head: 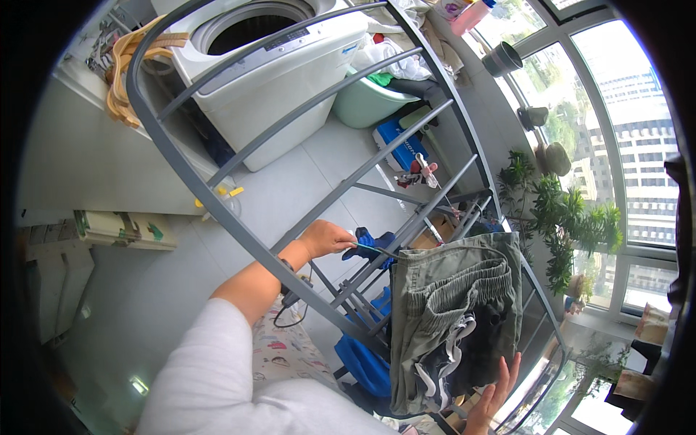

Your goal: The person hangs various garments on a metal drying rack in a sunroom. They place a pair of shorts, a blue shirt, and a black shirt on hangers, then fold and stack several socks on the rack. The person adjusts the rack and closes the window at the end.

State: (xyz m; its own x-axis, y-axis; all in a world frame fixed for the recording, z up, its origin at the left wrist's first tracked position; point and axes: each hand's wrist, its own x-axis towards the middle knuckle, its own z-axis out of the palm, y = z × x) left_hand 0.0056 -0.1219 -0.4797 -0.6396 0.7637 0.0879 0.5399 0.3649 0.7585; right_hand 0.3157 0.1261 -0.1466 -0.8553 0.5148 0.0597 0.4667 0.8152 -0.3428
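My left hand (328, 239) reaches through the bars of a grey metal drying rack (348, 185). Its fingers pinch a thin cord-like piece (364, 247), teal near the fingertips and darker towards the clothes; I cannot tell whether it is a drawstring or a hanger wire. Olive-green trousers (418, 293) with an elastic waistband hang folded over the rack. Against them lies a dark garment (484, 348) with white trim. My right hand (492, 394) is at the lower right edge of these clothes, fingers extended and slightly apart. Dark blue cloth (375, 244) hangs just beyond my left hand.
A white top-loading washing machine (283, 92) stands beyond the rack. Beside it are a pale green tub (370, 103) heaped with laundry and a blue box (399, 144). Wooden hangers (122, 81) hang at left. Potted plants (565, 206) line the window side.
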